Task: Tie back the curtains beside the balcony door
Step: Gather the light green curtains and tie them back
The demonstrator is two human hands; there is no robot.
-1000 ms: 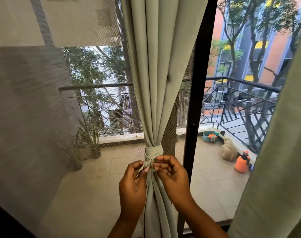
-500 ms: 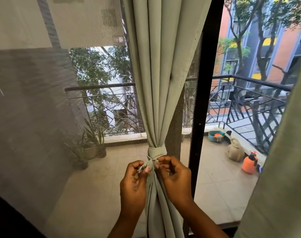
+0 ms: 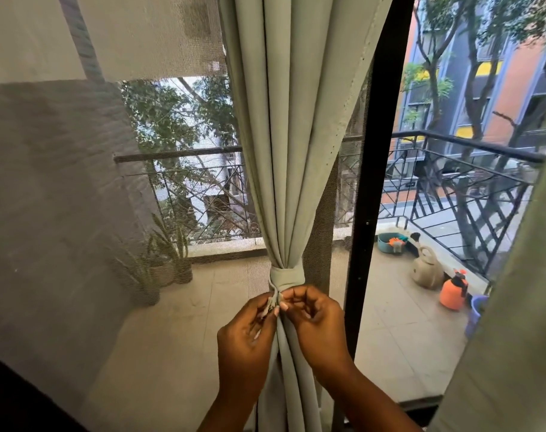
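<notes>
A pale green curtain (image 3: 292,135) hangs in the middle, gathered into a narrow bundle by a matching fabric tie-back band (image 3: 285,275). Thin cords (image 3: 274,299) hang from the band's left side. My left hand (image 3: 245,338) and my right hand (image 3: 317,319) meet just below the band, fingertips pinching these cords in front of the curtain. A second curtain (image 3: 508,322) of the same colour hangs loose along the right edge.
A black door frame post (image 3: 366,213) stands right of the tied curtain. A mesh screen (image 3: 78,213) covers the left. Outside are the balcony railing (image 3: 471,145), potted plants (image 3: 169,263), a watering can (image 3: 426,271), an orange sprayer (image 3: 452,291) and a teal tub (image 3: 390,243).
The view has shifted slightly left and closer. Both hands stay at the knot, working the cords; the fingers have drawn closer together under the band.
</notes>
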